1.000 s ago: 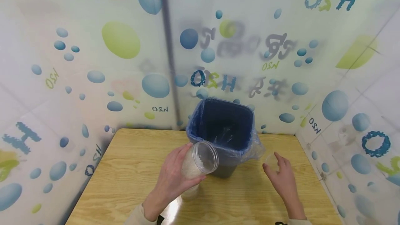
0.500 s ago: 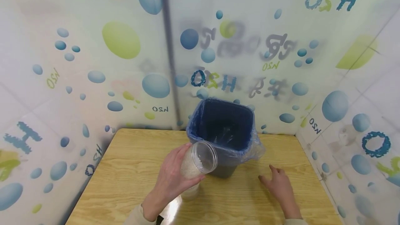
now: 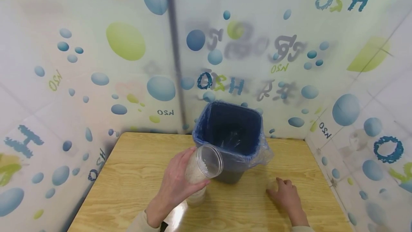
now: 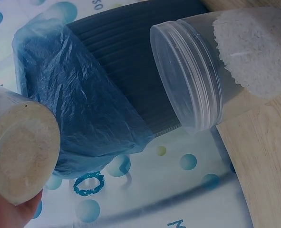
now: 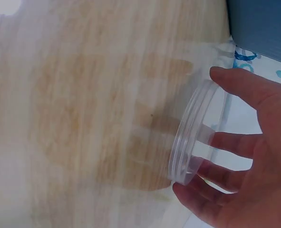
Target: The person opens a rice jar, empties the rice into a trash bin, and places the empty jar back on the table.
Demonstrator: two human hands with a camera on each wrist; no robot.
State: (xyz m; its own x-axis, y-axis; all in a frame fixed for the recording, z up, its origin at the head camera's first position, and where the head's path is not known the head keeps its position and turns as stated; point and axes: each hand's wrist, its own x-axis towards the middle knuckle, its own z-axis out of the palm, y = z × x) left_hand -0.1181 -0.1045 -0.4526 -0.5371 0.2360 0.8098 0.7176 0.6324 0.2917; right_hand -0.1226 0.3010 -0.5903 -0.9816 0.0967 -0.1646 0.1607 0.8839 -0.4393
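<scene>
Left hand (image 3: 175, 178) grips tilted clear jar (image 3: 194, 168) of white grains, second jar (image 3: 196, 199) below it on the counter (image 3: 128, 167) — then blue-lined bin (image 3: 229, 175) just behind — then right hand (image 3: 285, 194) holding clear lid (image 5: 190, 130) by its edge, near the counter.

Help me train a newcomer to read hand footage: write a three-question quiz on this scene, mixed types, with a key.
1. True or false: a blue liner covers the rim of the bin.
2. The right hand holds: A) a spoon; B) a clear lid; C) a cloth.
3. Fill in: the left hand grips one jar; a second jar stands on the ____.

Key: 1 true; 2 B; 3 table.
</scene>
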